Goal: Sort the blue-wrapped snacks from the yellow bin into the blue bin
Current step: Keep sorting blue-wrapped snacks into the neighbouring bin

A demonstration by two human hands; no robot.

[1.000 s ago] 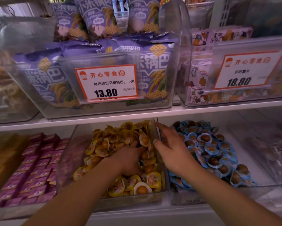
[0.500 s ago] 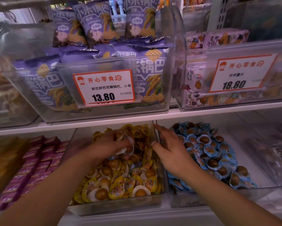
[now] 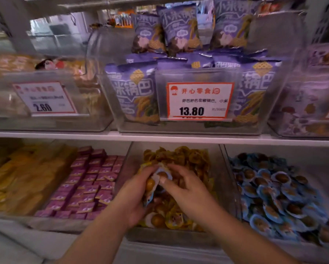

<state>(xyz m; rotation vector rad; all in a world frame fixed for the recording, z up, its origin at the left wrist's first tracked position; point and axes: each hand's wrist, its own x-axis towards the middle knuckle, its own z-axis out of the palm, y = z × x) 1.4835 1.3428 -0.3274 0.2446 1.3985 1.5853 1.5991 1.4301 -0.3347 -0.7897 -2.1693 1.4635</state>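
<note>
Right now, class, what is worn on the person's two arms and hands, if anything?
Nothing shows. Both forearms are bare up to the frame's lower edge, with no sleeves in view. The left hand and right hand wear no gloves, and no rings, watch or bracelet can be seen.

Purple snack bags (image 3: 180, 35), pink boxes (image 3: 89, 183)
</note>
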